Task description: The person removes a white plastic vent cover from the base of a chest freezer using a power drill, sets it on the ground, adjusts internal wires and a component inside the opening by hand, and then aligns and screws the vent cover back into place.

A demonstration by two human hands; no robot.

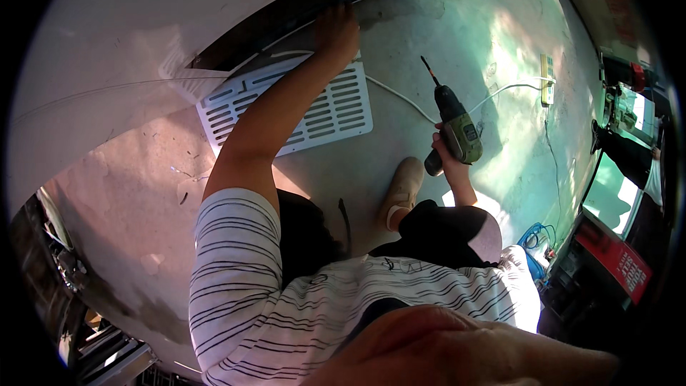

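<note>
My left hand [337, 32] reaches forward to the dark opening [286, 18] along the lower edge of a large white appliance [121, 50]. Its fingertips are lost in shadow there, so whether they grip anything is hidden. Beneath that forearm, a white slotted vent panel [334, 111] lies on the floor, its middle partly covered by the arm. In my right hand [449, 163] is a green and black cordless drill [461, 129], gripped by the handle. Its long thin bit points forward and slightly left, away from me.
A white cord [400, 93] crosses the concrete floor past the drill to a power strip [547, 80] at the right. My shoe [404, 186] is near the drill. Blue cable [532, 239] lies coiled by a red box [613, 261]. Another person's dark-clothed leg [625, 157] shows at the far right.
</note>
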